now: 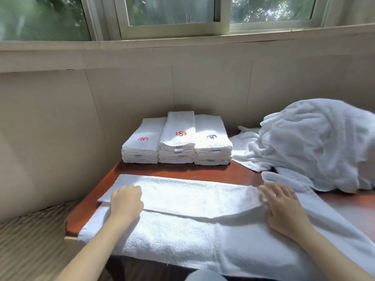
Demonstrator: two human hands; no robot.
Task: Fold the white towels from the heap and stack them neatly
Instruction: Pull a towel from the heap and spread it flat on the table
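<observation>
Directly before you, one white towel (182, 199) lies partly folded along the near edge of the red-brown table (203, 169), your left hand (125, 203) curled over its left end and gripping the folded layer, your right hand (284, 207) resting on its right end, fingers spread, holding nothing. Behind it three stacks (177, 142) of folded towels stand side by side, two topped with a red embroidered emblem, one with purple, their edge tags too small to read. One loose heap (314, 142) of white towels sits at the table's right.
</observation>
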